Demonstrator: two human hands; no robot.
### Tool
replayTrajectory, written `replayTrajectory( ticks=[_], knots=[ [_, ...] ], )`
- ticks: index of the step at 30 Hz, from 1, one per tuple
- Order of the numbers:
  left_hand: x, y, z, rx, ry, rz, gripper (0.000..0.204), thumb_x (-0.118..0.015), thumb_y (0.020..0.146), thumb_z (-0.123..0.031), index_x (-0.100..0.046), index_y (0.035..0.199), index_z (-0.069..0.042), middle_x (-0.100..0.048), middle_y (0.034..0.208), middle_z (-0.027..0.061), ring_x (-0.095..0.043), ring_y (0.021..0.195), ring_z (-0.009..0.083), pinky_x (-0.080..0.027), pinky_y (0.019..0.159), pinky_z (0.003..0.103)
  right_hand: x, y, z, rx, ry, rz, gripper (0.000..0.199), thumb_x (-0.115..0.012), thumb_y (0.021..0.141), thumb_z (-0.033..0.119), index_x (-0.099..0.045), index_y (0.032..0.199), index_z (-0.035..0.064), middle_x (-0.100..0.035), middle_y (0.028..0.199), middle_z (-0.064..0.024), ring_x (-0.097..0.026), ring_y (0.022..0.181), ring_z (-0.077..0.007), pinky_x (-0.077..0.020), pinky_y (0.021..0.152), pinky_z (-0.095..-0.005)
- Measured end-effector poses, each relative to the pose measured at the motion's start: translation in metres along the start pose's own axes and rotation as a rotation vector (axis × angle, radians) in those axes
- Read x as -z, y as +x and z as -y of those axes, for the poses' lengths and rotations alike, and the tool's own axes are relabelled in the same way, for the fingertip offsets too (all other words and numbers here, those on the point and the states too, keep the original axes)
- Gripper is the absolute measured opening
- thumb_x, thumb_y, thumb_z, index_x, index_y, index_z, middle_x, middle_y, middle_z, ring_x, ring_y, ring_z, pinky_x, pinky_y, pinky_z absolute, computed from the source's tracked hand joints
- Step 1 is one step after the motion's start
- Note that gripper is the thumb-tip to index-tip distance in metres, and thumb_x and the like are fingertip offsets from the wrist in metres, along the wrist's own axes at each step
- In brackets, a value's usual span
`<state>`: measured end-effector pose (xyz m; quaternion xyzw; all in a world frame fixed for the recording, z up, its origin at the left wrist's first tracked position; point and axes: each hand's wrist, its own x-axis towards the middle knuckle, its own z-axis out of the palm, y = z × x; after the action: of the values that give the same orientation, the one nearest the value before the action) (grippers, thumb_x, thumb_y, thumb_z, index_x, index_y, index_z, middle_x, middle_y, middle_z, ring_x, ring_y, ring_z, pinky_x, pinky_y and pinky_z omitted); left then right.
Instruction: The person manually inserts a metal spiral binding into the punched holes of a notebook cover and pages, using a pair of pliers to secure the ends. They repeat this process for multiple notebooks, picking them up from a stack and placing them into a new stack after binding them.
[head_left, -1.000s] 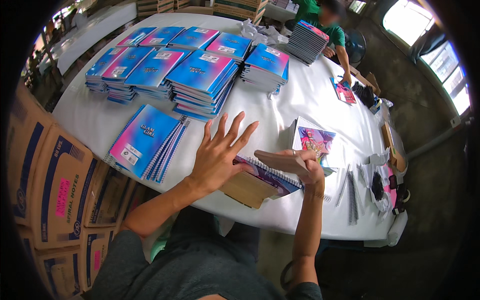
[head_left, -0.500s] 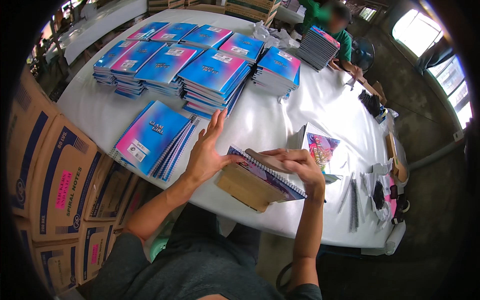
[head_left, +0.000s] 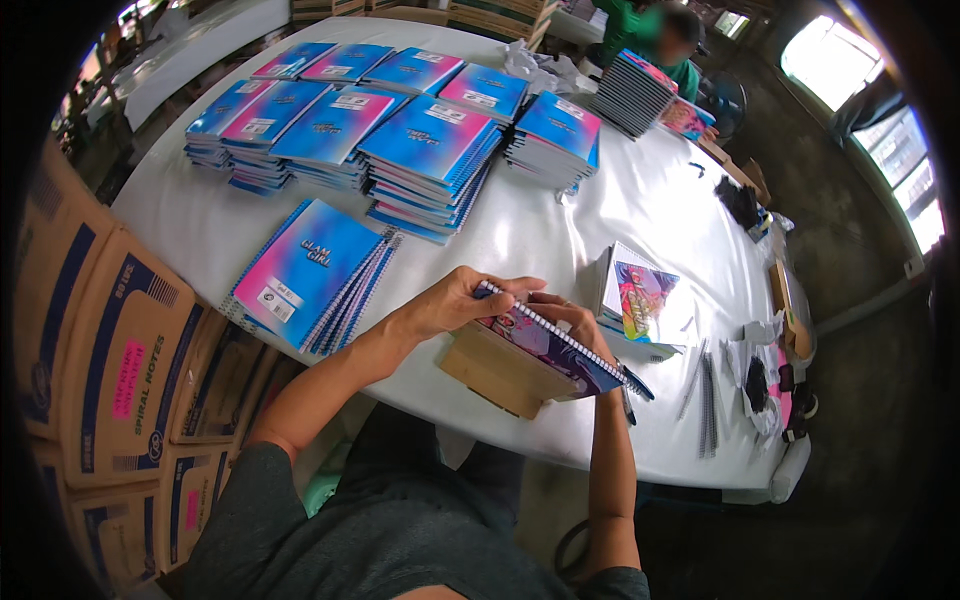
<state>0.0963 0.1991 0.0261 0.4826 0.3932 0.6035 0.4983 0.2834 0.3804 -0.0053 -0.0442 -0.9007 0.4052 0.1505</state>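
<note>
Left hand [head_left: 452, 300]: your grip pinches the spiral notebook [head_left: 550, 354] at its upper-left end.
Right hand [head_left: 568, 317]: partly hidden behind the notebook — whether your grip is closed cannot be told.
Notebook: tilted, beside a brown board [head_left: 492, 375], at the tabletop's [head_left: 530, 235] near edge.
At left: blue-and-pink notebooks [head_left: 318, 255], stacked.

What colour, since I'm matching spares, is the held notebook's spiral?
The spiral looks whitish, best seen in the head view.
</note>
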Motion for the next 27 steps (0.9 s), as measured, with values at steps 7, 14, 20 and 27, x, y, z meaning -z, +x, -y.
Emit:
replayTrajectory(
  ticks=[7, 14, 20, 27],
  knots=[
    [-0.013, -0.014, -0.13, -0.343, 0.242, -0.201, 0.038, -0.061, 0.096, -0.015, -0.06, 0.132, -0.005, -0.058, 0.138, 0.0054, -0.058, 0.12, 0.0166, -0.052, 0.088, 0.026, 0.027, -0.117, -0.016, -0.494, -0.125, -0.379, 0.04, -0.076, 0.082, 0.02, -0.067, 0.119, 0.0076, -0.059, 0.13, -0.0172, -0.052, 0.12, -0.0367, -0.0407, 0.099, -0.0465],
    [-0.095, -0.037, -0.02, -0.317, 1.324, 0.113, 0.064, -0.069, 0.084, -0.027, -0.049, 0.144, -0.013, -0.046, 0.149, 0.0085, -0.034, 0.142, 0.0362, -0.028, 0.113, 0.06, 0.006, -0.186, -0.034, -0.562, -0.86, -0.414, 0.059, -0.068, 0.089, 0.023, -0.045, 0.141, 0.0086, -0.052, 0.124, -0.0224, -0.047, 0.12, -0.0376, -0.0349, 0.104, -0.05],
    [-0.097, -0.042, 0.02, -0.362, 1.54, -0.173, 0.058, -0.068, 0.086, -0.034, -0.055, 0.138, -0.014, -0.05, 0.147, 0.0052, -0.039, 0.137, 0.0425, -0.031, 0.107, 0.061, -0.041, -0.155, 0.084, -0.394, -0.262, -0.58, 0.048, -0.073, 0.082, 0.009, -0.058, 0.127, 0.0064, -0.054, 0.108, -0.0167, -0.06, 0.097, -0.0319, -0.0505, 0.081, -0.041],
    [-0.105, -0.033, 0.021, -0.417, 1.578, -0.253, 0.056, -0.07, 0.084, -0.037, -0.059, 0.135, -0.019, -0.056, 0.141, 0.0018, -0.046, 0.132, 0.043, -0.036, 0.103, 0.061, -0.07, -0.139, 0.125, -0.228, -0.253, -0.577, 0.047, -0.077, 0.079, 0.015, -0.063, 0.123, 0.0066, -0.053, 0.108, -0.0152, -0.059, 0.095, -0.0308, -0.0505, 0.079, -0.0407]
  ],
)
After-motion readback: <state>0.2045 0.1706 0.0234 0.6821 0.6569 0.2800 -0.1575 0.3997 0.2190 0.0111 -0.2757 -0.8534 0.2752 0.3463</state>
